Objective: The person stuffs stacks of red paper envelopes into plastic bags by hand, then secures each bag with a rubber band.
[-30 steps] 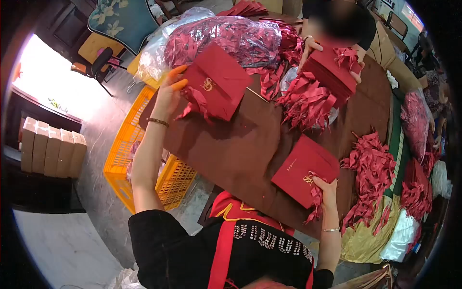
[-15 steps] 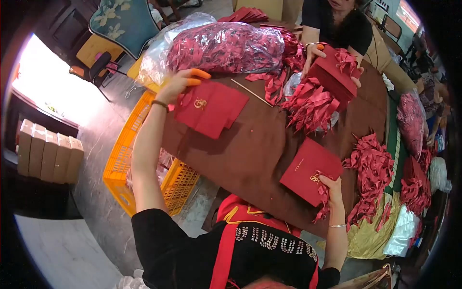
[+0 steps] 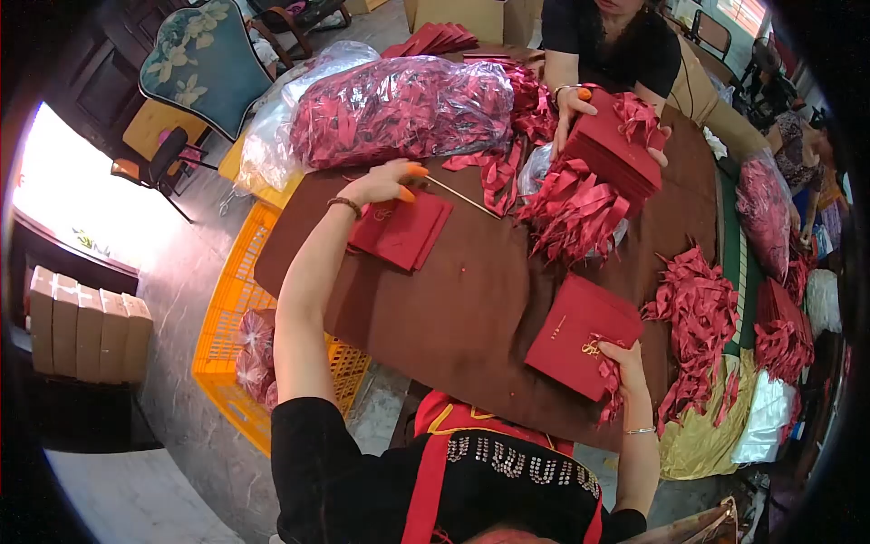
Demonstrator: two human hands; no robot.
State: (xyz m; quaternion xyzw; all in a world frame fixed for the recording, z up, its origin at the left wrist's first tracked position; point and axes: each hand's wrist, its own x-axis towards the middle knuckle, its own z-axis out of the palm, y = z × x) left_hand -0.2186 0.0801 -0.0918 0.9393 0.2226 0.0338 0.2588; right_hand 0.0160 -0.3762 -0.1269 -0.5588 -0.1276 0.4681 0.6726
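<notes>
My left hand (image 3: 388,184), with orange coverings on its fingertips, is closed at the upper left corner of some red cards (image 3: 405,236) with a gold emblem, low over the brown tabletop. On the right, my right hand (image 3: 623,359) grips the lower right part of another red card stack (image 3: 580,331), together with its red ribbon. A thin stick (image 3: 464,196) lies beside my left hand. Across the table, a co-worker's hands (image 3: 573,111) hold a thick stack of red cards (image 3: 612,150) with ribbons hanging down.
A clear bag of red ribbons (image 3: 399,109) lies along the far left edge. Loose ribbons (image 3: 693,317) are piled at the right, by gold wrapping (image 3: 702,444). A yellow crate (image 3: 222,335) stands below the table's left edge; cartons (image 3: 91,331) stand farther left.
My left hand and its cards have moved right and lower toward the tabletop, and the cards lie more evenly together. My right hand keeps its grip. The view has shifted slightly.
</notes>
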